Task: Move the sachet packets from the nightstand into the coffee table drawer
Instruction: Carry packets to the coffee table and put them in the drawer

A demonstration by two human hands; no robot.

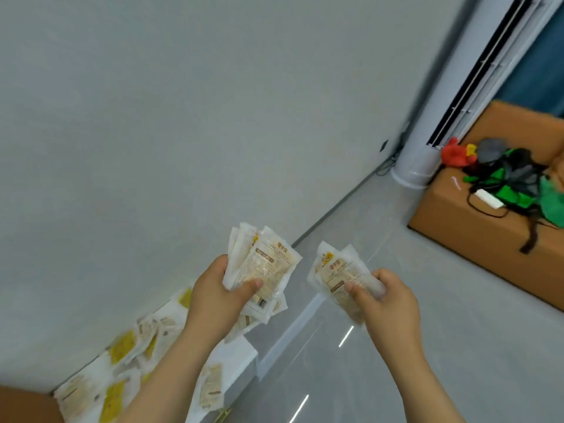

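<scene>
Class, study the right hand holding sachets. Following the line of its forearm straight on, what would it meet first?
Probably the grey wall near its foot: the right hand points up and slightly left, passing right of the other bundle of sachets. Nothing else shows in between, though depth is unclear.

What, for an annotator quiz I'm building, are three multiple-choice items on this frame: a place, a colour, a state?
1. Where do the loose sachets lie? A. on the white nightstand B. on the floor C. in a drawer
2. What colour is the cardboard box? A. blue B. brown C. white
3. What is the right hand doing? A. hanging empty B. pressing the wall C. holding a bundle of sachets
Answers: A, they are scattered over the white top at lower left; B, its sides are brown; C, thumb and fingers pinch the bundle.
</scene>
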